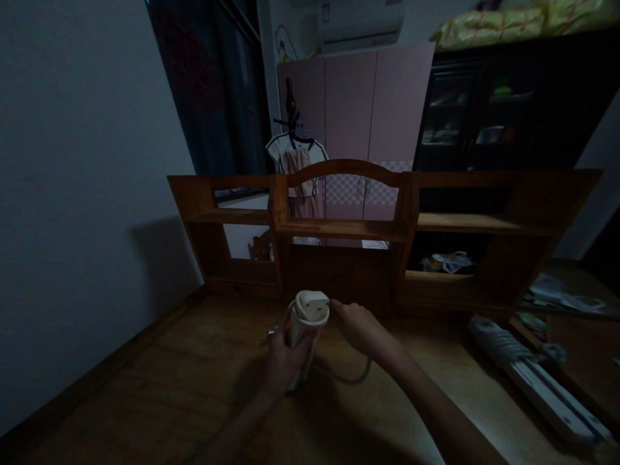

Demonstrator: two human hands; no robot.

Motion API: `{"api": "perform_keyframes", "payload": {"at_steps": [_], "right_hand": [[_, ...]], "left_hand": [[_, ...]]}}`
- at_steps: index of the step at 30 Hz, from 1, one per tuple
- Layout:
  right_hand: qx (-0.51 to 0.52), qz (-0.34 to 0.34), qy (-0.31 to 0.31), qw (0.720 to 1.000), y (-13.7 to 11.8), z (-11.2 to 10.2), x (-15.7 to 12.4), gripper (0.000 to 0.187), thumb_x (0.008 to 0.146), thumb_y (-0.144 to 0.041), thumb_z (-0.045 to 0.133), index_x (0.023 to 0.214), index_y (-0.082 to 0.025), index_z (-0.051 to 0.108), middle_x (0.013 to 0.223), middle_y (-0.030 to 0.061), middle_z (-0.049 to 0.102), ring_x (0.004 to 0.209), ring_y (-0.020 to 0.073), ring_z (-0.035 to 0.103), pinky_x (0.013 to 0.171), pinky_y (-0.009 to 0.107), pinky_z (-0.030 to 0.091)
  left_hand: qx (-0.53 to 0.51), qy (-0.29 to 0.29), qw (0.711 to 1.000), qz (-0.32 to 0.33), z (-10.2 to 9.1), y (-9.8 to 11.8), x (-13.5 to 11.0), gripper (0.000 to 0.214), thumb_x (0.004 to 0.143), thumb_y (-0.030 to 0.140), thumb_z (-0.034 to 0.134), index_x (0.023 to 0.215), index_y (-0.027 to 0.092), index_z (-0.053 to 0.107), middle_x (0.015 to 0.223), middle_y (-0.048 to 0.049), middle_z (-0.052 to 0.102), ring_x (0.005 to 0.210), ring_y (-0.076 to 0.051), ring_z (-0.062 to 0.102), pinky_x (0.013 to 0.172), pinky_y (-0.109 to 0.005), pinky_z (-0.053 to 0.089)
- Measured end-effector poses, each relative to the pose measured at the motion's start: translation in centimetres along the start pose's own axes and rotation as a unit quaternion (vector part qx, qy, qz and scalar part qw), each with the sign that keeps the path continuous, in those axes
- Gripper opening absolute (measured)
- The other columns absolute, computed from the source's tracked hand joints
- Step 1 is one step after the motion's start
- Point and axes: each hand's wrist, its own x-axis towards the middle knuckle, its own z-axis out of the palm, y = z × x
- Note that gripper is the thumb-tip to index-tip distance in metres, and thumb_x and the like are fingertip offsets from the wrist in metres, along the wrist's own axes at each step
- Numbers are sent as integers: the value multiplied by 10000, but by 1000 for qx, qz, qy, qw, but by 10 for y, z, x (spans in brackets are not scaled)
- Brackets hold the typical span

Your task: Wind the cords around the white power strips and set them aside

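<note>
In the head view, a white power strip (313,306) stands tilted up from the wooden surface, its near end towards me. Its pale cord (310,321) is wound around the upper end. My left hand (285,355) is closed around the strip's body from the left. At the upper right of the strip, my right hand (356,321) has its fingers pinched at the cord; the fingertips are partly hidden. A slack loop of cord (356,380) hangs below and passes behind my right forearm. Beside my left hand is a small bright tip (272,332), perhaps the plug's prongs.
A wooden shelf unit (341,228) spans the back of the wooden surface (179,381). At right lies a long white strip (547,394) with grey cord wound on it. A wall (87,213) borders the left. Plastic bags (455,261) sit on a right shelf.
</note>
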Motion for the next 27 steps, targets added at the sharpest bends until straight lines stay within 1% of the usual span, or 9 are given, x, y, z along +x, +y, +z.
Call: {"api": "perform_keyframes", "payload": {"at_steps": [3,6,10,13,16,20,22,25,27], "right_hand": [[-81,-13,45,996,-7,4,-2,369,877,-65,380,1210,-181,489,901,86,670,809,227,643,641,270,381],[-91,6,44,995,-8,5,2,301,886,-79,398,1144,-192,505,890,74,674,800,221,653,620,258,374],[-110,18,38,993,-7,3,8,177,930,-141,390,1009,-193,539,846,64,675,765,220,660,586,252,366],[-121,5,35,992,-9,1,7,173,920,-127,408,998,-199,544,864,59,677,770,222,662,587,254,374],[-120,11,23,992,-11,-1,6,194,907,-118,420,1003,-205,564,884,64,680,796,231,664,607,265,387],[-66,44,-8,997,-10,-3,5,236,908,-129,419,1022,-207,610,904,93,685,852,223,660,649,255,386],[-4,48,1,999,-5,-4,6,221,913,-162,425,979,-199,633,890,95,685,850,209,654,659,244,379],[93,23,24,995,7,-7,8,197,901,-223,460,855,-174,646,783,61,665,746,172,631,613,229,356],[140,2,22,990,17,-9,10,230,891,-283,485,782,-158,644,693,33,626,661,148,587,559,224,330]], "left_hand": [[-28,1,1000,-8,-5,1,4,678,710,418,729,1304,214,474,1169,-102,638,1052,-252,610,874,-322,466],[-69,-29,997,-7,-8,3,6,580,735,415,711,1248,215,526,1205,-96,623,1109,-235,584,955,-319,422],[-134,-90,983,-88,-8,1,5,481,747,438,699,1144,186,595,1170,-109,647,1115,-251,586,964,-335,428],[-179,-99,970,-132,-7,0,3,509,735,428,719,1158,183,580,1144,-109,660,1072,-258,614,930,-349,462],[-224,-109,953,-170,-6,2,0,563,703,400,756,1180,179,556,1085,-117,683,981,-264,659,873,-364,501],[-270,-143,923,-235,-8,1,-2,574,675,345,788,1168,158,562,1007,-144,700,861,-282,692,762,-386,545],[-284,-144,915,-246,-10,-1,0,522,682,324,786,1133,145,594,980,-143,704,824,-266,696,733,-367,551],[-306,-113,913,-245,-13,-3,6,464,692,314,778,1092,130,632,971,-134,705,795,-231,692,724,-330,550],[-314,-74,916,-237,-15,-3,11,458,683,317,785,1077,130,647,979,-123,706,782,-211,689,718,-308,548]]}}
